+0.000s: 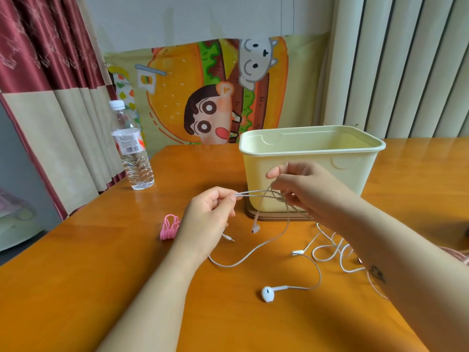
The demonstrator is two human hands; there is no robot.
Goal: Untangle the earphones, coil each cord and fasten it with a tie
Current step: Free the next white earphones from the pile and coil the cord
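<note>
Both hands hold the cord [264, 196] above the bench [101, 262]: left hand [210, 212] pinches a doubled loop, right hand [302, 186] grips the knot. Pulling apart hard could tighten the snarl.

My left hand [208, 214] and right hand [304, 189] hovered side by side above the glossy orange-brown wooden table [101, 250]. Each pinched the thin white earphone cord [253, 195] stretched between them. Just behind my hands, the pale yellow rectangular plastic bin [350, 179] stood on the table. From my hands the cord dropped to the tabletop and ran to a white plastic earbud [268, 293] lying nearest me. A bundle of pink silicone ties [169, 227] lay just left of my left hand. A clear plastic water bottle [132, 153] stood at the table's far left edge. A loose tangle of white cable [330, 250] lay beside my right forearm.
</note>
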